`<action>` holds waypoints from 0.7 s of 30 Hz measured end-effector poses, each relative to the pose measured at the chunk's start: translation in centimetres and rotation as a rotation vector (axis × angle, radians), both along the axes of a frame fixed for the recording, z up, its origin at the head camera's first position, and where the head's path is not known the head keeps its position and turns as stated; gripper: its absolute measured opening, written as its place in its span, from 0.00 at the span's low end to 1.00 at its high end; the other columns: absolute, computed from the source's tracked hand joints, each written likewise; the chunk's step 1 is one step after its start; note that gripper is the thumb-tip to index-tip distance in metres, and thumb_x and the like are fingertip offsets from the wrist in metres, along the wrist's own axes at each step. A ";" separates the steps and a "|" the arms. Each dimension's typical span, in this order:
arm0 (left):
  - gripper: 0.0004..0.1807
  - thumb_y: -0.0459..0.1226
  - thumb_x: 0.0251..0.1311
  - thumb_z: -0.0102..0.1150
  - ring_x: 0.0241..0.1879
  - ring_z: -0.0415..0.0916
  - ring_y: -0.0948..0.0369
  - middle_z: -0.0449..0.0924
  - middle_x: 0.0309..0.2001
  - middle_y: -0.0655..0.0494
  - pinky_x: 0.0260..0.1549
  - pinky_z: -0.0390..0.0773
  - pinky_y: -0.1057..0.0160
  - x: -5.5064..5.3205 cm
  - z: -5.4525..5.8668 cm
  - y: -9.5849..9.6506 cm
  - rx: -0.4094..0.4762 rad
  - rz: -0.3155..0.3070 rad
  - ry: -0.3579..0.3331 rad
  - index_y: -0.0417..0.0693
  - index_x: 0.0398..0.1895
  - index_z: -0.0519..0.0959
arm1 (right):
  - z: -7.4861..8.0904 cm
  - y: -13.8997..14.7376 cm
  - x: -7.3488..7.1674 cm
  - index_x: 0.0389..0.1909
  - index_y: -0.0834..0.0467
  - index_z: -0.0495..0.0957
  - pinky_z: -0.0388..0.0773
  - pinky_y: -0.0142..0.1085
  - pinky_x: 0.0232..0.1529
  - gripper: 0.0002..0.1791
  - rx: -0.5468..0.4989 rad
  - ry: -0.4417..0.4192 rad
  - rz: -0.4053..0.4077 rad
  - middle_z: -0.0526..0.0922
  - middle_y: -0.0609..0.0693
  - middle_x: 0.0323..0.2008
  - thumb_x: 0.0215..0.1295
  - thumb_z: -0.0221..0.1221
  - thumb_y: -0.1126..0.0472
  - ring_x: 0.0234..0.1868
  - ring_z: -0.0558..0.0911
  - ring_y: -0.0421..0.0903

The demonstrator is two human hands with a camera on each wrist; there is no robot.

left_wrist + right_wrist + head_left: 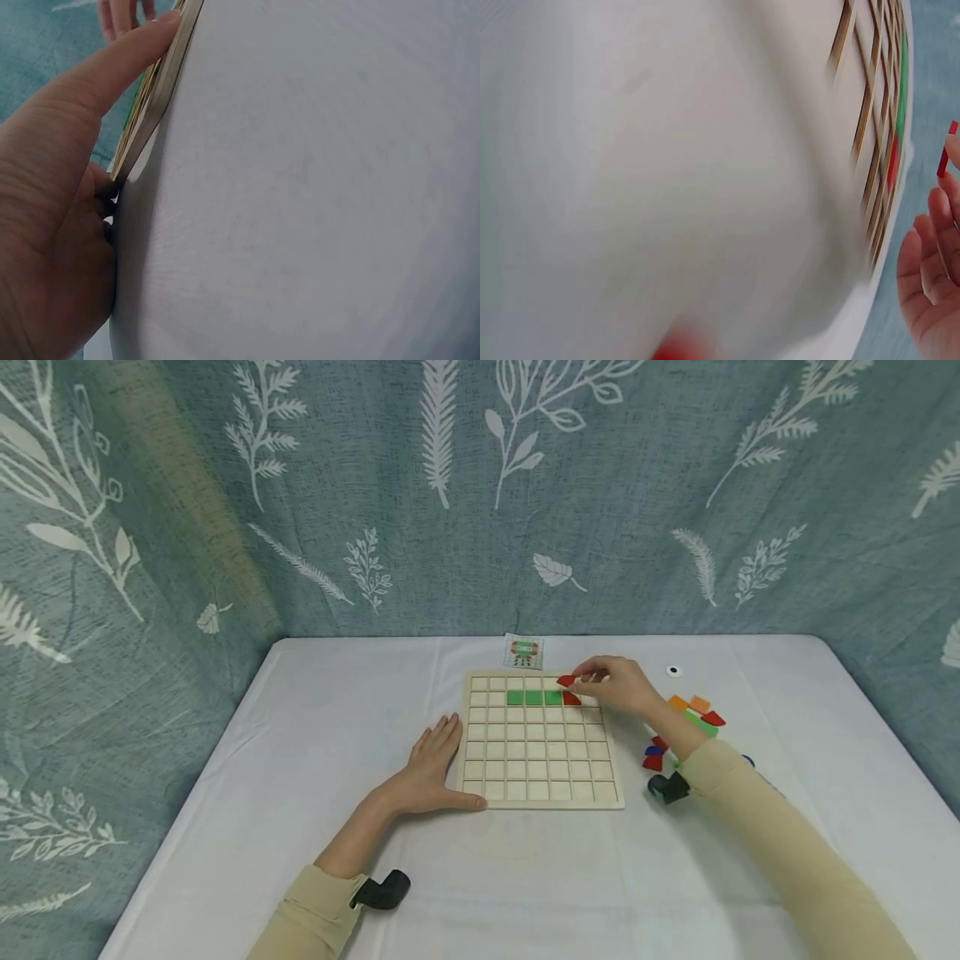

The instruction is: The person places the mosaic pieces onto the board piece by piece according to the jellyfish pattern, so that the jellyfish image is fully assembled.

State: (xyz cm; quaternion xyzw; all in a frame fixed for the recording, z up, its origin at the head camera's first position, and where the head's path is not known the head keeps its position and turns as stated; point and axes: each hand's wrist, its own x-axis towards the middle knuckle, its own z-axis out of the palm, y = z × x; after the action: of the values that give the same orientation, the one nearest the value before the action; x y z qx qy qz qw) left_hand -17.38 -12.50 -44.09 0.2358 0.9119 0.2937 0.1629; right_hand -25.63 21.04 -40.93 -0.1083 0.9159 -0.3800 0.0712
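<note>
A pale wooden grid board (536,768) lies on the white table. In its second row sit several green squares (534,697) with a red piece (572,699) at their right end. My right hand (615,685) pinches a flat red piece with a curved edge (566,680) above the board's top right part; the right wrist view shows this red piece (947,150) edge-on between thumb and fingertips. My left hand (431,772) rests at the board's lower left corner, fingers straight along the left side, thumb (142,49) on the front edge.
Behind the board lies a small picture card (523,652) with a green and red figure. Loose red, orange, green and blue pieces (701,722) are scattered to the right, partly under my right forearm. A white disc with a black dot (674,671) lies farther back.
</note>
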 end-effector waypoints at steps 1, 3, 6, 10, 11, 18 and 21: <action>0.71 0.60 0.44 0.72 0.76 0.24 0.52 0.30 0.77 0.43 0.71 0.28 0.49 0.0 0.0 0.0 0.000 -0.001 0.001 0.34 0.76 0.36 | 0.0 -0.9 -0.1 0.49 0.58 0.82 0.74 0.41 0.37 0.17 -0.012 0.003 0.018 0.81 0.53 0.40 0.65 0.64 0.53 0.41 0.77 0.50; 0.71 0.60 0.44 0.72 0.76 0.24 0.52 0.30 0.77 0.43 0.71 0.29 0.48 0.0 0.0 -0.1 -0.007 -0.003 0.003 0.34 0.76 0.36 | 0.0 -2.5 -0.4 0.48 0.59 0.83 0.75 0.41 0.36 0.16 -0.020 0.021 0.063 0.81 0.52 0.39 0.64 0.64 0.54 0.40 0.78 0.49; 0.70 0.61 0.44 0.71 0.76 0.24 0.51 0.30 0.77 0.42 0.71 0.29 0.47 0.0 0.0 -0.2 -0.014 -0.005 0.007 0.34 0.76 0.36 | -0.3 -4.7 -0.8 0.47 0.59 0.83 0.76 0.41 0.36 0.15 -0.012 0.052 0.131 0.82 0.51 0.37 0.64 0.65 0.55 0.37 0.79 0.47; 0.70 0.61 0.45 0.71 0.76 0.24 0.52 0.30 0.77 0.43 0.71 0.29 0.48 0.0 0.1 -0.2 -0.012 -0.004 0.002 0.35 0.76 0.36 | -0.5 -7.0 -1.2 0.46 0.59 0.84 0.77 0.40 0.37 0.14 0.039 0.064 0.194 0.83 0.51 0.36 0.63 0.66 0.56 0.35 0.80 0.46; 0.70 0.60 0.45 0.71 0.76 0.24 0.52 0.30 0.78 0.43 0.71 0.29 0.48 0.0 0.1 -0.2 -0.009 -0.004 0.001 0.35 0.76 0.36 | -0.5 -7.4 -1.3 0.46 0.59 0.84 0.77 0.40 0.37 0.14 0.055 0.070 0.206 0.83 0.51 0.37 0.63 0.66 0.56 0.36 0.80 0.46; 0.70 0.61 0.45 0.71 0.76 0.24 0.54 0.30 0.78 0.45 0.71 0.30 0.49 0.0 0.0 -0.3 -0.009 -0.008 0.004 0.36 0.76 0.36 | -0.6 -9.4 -1.8 0.46 0.59 0.84 0.78 0.41 0.40 0.14 0.115 0.087 0.253 0.84 0.52 0.39 0.62 0.67 0.58 0.38 0.80 0.46; 0.70 0.61 0.46 0.70 0.76 0.24 0.53 0.30 0.78 0.44 0.71 0.30 0.47 0.1 0.1 -0.4 -0.012 -0.011 0.005 0.36 0.76 0.36 | -0.6 -9.7 -1.8 0.47 0.59 0.84 0.78 0.40 0.41 0.14 0.119 0.081 0.268 0.83 0.52 0.39 0.62 0.67 0.58 0.38 0.80 0.46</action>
State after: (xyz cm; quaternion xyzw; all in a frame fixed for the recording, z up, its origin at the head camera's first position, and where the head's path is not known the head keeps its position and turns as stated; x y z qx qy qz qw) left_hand -17.33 -12.87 -44.03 0.2406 0.9127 0.2869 0.1638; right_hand -27.48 11.32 -41.52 -0.2402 0.9163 -0.3075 0.0905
